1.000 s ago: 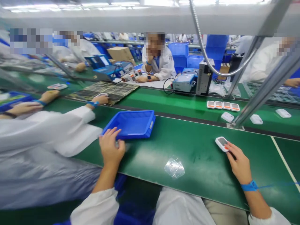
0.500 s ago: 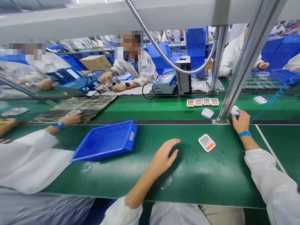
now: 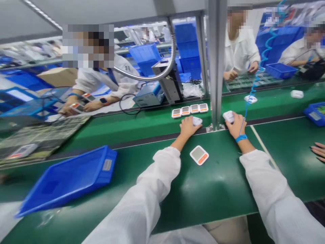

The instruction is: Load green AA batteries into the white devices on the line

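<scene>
Green bench [image 3: 223,189]: runs across the whole view; the metal post stands on it, at the dark strip between its near and far lanes.
Blue tray [image 3: 68,176]: far to the left of the post, on the near lane, tilted with its labelled end toward the post.
Metal post [image 3: 215,64]: upright, between the two hands.
Grey box [image 3: 148,98]: well to the left of the post, on the far side of the bench, with a black cable looped at its side.
Coiled cord [image 3: 256,74]: blue, hanging to the right of the post and running down to the right wrist.
Left hand [image 3: 187,127]: just left of the post's foot, fingers laid over the left casing; whether they grip it cannot be told.
Right hand [image 3: 235,124]: just right of the post's foot, fingers curled round the right casing.
Row of four units [image 3: 190,109]: left of the post, beyond the left hand, side by side, screens up.
Display unit [image 3: 199,155]: white with an orange corner, flat on the near lane, nearer than the post and a little left, apart from both hands.
Left casing [image 3: 197,120]: white, on the far lane just left of the post, under the left fingertips.
Right casing [image 3: 228,116]: white, just right of the post, in the right hand's grasp.
Wrist strap [image 3: 241,138]: blue, on the right wrist.
Co-worker's fingertips [image 3: 318,152]: far right of the post, at the frame's edge, resting on the bench.
</scene>
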A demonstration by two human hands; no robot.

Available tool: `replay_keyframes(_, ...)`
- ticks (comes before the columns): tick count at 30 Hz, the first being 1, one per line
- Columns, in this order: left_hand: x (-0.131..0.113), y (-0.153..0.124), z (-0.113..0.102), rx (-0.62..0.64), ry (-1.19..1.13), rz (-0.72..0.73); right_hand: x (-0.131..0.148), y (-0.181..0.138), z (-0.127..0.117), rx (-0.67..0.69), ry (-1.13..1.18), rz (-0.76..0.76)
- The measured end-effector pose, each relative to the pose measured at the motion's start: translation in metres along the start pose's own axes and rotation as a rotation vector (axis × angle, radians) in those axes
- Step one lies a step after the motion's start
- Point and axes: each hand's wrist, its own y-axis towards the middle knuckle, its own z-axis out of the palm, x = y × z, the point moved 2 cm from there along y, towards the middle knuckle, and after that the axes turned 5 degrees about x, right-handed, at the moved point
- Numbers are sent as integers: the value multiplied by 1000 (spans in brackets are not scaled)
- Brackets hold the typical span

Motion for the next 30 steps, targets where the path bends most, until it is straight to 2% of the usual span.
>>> replay_keyframes(3,11,-9,-6,-33,-23,72,4,-40,-19,20,31,-52)
replay_keyframes(5,24,-26,-13,-108,-68,173,6,-68,-30,44,40,-82)
replay_keyframes(8,47,-70,-24,-167,-133,329,9,-106,-43,87,58,-141)
replay_keyframes(11,66,-124,-34,-197,-217,359,12,-130,-46,138,117,-233)
replay_keyframes(15,78,-182,-45,-209,-355,323,14,-134,-43,170,186,-374)
replay_keyframes(19,85,-227,-52,-197,-428,298,15,-129,-43,169,149,-383)
replay_keyframes(23,86,-267,-49,-159,-416,287,24,-135,-45,210,101,-401)
replay_keyframes(27,78,-290,-42,-133,-508,282,33,-140,-44,231,45,-405)
replay_keyframes(30,69,-292,-36,-182,-562,293,32,-140,-43,244,5,-401)
